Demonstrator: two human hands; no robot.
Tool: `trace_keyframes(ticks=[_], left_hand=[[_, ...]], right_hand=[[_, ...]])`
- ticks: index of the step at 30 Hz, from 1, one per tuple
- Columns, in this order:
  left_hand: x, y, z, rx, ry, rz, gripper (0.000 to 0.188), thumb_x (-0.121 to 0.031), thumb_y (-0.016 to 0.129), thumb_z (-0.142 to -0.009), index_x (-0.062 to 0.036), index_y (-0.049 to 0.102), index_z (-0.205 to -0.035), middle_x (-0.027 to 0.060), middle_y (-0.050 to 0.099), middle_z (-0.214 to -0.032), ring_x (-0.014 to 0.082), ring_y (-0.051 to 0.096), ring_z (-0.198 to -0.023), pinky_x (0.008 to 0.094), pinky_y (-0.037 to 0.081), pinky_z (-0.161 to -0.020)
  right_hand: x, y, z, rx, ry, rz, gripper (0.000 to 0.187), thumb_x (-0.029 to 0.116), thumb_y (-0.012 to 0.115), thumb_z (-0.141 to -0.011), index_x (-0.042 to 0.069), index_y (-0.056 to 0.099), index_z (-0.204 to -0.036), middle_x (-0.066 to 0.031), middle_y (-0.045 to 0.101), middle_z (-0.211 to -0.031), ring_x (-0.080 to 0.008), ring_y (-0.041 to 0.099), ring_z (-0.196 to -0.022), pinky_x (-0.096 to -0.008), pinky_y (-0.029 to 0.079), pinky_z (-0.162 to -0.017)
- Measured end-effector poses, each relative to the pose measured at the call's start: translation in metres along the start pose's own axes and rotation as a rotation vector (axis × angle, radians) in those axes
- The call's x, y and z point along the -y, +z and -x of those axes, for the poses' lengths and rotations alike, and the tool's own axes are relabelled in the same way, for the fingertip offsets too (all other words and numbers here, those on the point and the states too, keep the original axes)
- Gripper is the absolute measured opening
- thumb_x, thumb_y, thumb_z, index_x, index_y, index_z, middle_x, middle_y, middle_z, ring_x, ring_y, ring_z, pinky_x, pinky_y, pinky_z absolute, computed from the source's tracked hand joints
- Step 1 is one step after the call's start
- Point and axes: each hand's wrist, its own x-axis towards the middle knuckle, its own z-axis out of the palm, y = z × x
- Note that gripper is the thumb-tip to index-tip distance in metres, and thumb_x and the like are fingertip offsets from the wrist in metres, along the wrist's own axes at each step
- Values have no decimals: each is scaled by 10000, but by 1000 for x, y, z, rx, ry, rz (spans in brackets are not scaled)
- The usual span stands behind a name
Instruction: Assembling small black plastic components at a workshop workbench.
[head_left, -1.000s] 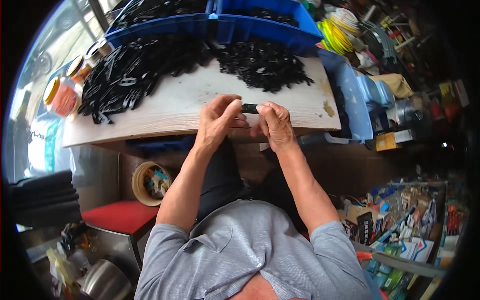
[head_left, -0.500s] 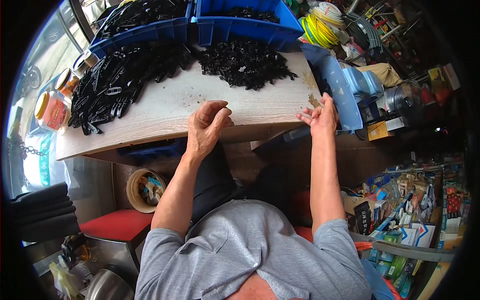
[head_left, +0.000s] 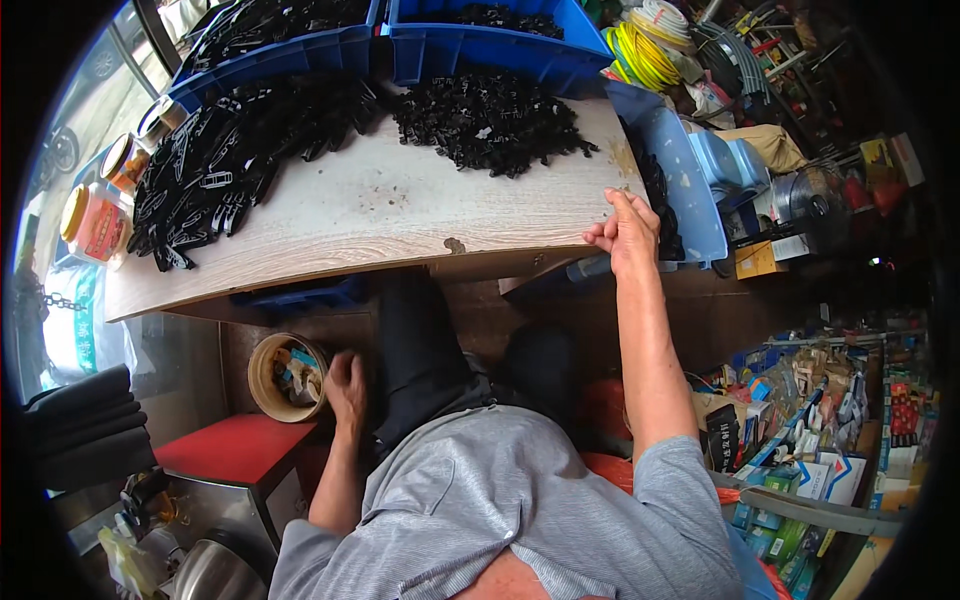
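My left hand (head_left: pixel 345 387) is low, at the right rim of a round tan bucket (head_left: pixel 262 385) holding paper-like scraps. Its fingers are loosely bent, the thumb stands a little apart, and I see nothing in them. Over the tabletop's right front corner is my right hand (head_left: pixel 632 232), half curled, thumb pointing left and apart from the fingers. It shows nothing held. On the pale wood-grain table (head_left: pixel 370 215) lie a heap of long black plastic parts (head_left: pixel 215 170) at left and a heap of small black parts (head_left: pixel 490 125) at the centre back.
Two blue bins (head_left: pixel 500 45) with black parts line the table's back. A blue tray (head_left: pixel 690 185) hangs at its right edge. Jars (head_left: pixel 95 220) stand at the left edge. A red-topped cabinet (head_left: pixel 230 445) is below left. Boxed goods (head_left: pixel 800 480) crowd the lower right.
My left hand has dropped from the table's front edge, down and left to the bucket, and its thumb now stands apart. My right hand stays near the corner, its fingers more curled.
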Motion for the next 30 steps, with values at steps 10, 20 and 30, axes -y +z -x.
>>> trace_keyframes(ticks=[10,20,30], left_hand=[[117,-1,160,230,-339,-131,362,-346,518,-1002,-46,653,-1152,182,697,-1033,380,665,-971,400,509,-859],[96,5,210,-26,-542,-123,391,-367,483,-1008,-62,644,-1190,186,675,-1118,381,644,-1040,416,495,-895],[94,-7,216,82,-757,-287,405,-351,491,-992,-68,622,-1250,185,638,-1188,369,609,-1113,417,472,-950]], right_hand=[[10,32,-14,29,25,183,247,214,734,-855,30,628,-981,-7,478,-518,-136,548,-417,-288,524,-411],[17,81,-26,71,-31,617,300,291,777,-837,87,699,-1044,-30,596,-693,-107,497,-403,-244,417,-351],[14,86,-27,81,-68,701,366,245,752,-862,31,646,-1139,-66,623,-737,-119,469,-379,-255,362,-337]])
